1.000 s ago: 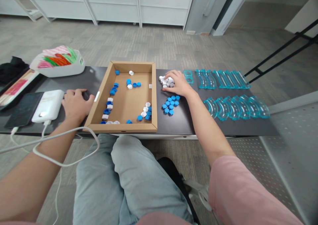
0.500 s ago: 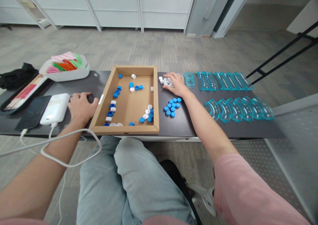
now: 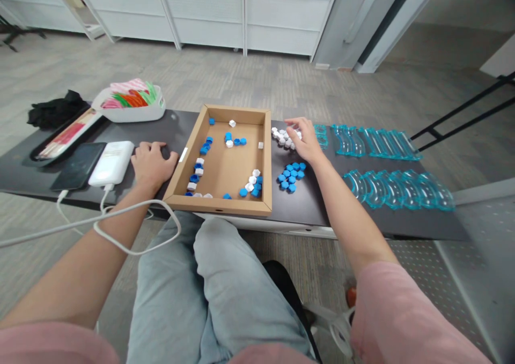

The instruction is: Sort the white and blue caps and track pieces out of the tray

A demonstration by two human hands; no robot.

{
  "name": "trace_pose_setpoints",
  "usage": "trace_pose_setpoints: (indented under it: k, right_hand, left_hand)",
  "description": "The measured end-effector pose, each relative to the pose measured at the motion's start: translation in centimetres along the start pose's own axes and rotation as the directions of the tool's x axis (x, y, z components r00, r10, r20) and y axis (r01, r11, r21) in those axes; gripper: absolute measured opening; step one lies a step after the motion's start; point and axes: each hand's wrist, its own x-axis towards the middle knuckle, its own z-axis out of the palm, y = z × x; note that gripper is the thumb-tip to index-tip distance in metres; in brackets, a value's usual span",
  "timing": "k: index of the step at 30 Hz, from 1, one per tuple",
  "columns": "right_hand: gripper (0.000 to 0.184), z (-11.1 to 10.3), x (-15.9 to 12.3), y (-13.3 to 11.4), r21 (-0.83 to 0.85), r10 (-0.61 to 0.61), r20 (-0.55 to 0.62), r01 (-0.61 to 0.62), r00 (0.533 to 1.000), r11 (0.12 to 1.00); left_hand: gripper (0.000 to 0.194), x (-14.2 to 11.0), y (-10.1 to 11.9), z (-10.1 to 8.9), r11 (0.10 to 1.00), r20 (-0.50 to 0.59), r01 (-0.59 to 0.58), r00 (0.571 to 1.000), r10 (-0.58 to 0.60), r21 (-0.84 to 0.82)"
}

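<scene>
My right hand [image 3: 304, 140] is over the right side of a cluster of white hexagonal pieces [image 3: 281, 135], its thumb and fingers apart. Part of the cluster is hidden beneath it. Blue hexagonal pieces [image 3: 290, 174] lie in a group just nearer to me. My left hand [image 3: 153, 165] rests on the table with fingers spread, close to the left wall of a shallow cardboard box [image 3: 225, 205]. A small dark object [image 3: 165, 151] sits between its thumb and index finger. Inside the box, blue pieces [image 3: 205, 147] and white pieces [image 3: 252, 179] line parts of the edges, with several near the upper middle.
Clear teal plastic pieces [image 3: 392, 143] stand in rows at the right of the dark table [image 3: 317, 206]. On the left are a white power bank [image 3: 111, 163] with a cable [image 3: 132, 252], a black phone [image 3: 78, 165], a long tray [image 3: 68, 133] and a white basket [image 3: 132, 114] of colourful strips.
The camera view has turned, shifting the table scene rightward in the picture. My right hand's thumb and fingers have spread apart over the white pieces. My left hand stays beside the box.
</scene>
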Motion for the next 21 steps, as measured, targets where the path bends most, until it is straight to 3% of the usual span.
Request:
trace_pose_setpoints:
  k: [3, 6, 9, 11, 15, 18, 21]
  right_hand:
    - [0.043, 0.0, 0.4, -2.7, 0.011, -0.023, 0.074, 0.022, 0.997, 1.0]
    - [0.034, 0.9, 2.4, -6.1, -0.03, -0.083, 0.258, 0.094, 0.963, 0.995]
    - [0.034, 3.0, 5.6, -9.5, -0.129, -0.129, 0.491, 0.219, 0.862, 0.967]
    - [0.038, 4.9, 7.6, -11.3, -0.226, -0.097, 0.609, 0.29, 0.787, 0.93]
    - [0.033, 8.0, 9.3, -13.3, -0.315, -0.007, 0.719, 0.335, 0.695, 0.888]
    - [0.027, 8.6, 8.7, -13.6, -0.194, -0.083, 0.725, 0.319, 0.683, 0.928]
    - [0.024, 7.1, 7.3, -13.2, -0.005, -0.162, 0.641, 0.214, 0.751, 0.977]
  left_hand:
    - [0.07, 0.0, -0.3, 0.3, 1.0, -0.015, -0.024, 1.0, 0.023, -0.019]
    - [0.069, 0.0, -0.4, 0.4, 0.998, -0.019, -0.048, 0.999, 0.048, -0.034]
    - [0.069, 0.1, -0.5, 0.7, 0.998, -0.033, -0.047, 0.998, 0.045, -0.042]
    - [0.067, 0.2, -0.6, 0.9, 0.998, -0.043, -0.039, 0.998, 0.036, -0.052]
    - [0.066, 0.3, -0.7, 1.2, 0.996, -0.053, -0.045, 0.998, 0.041, -0.075]
    - [0.067, 0.1, -0.6, 1.1, 0.995, -0.059, -0.048, 0.997, 0.042, -0.093]
    - [0.069, -0.1, -0.6, 0.9, 0.992, -0.057, -0.05, 0.997, 0.043, -0.117]
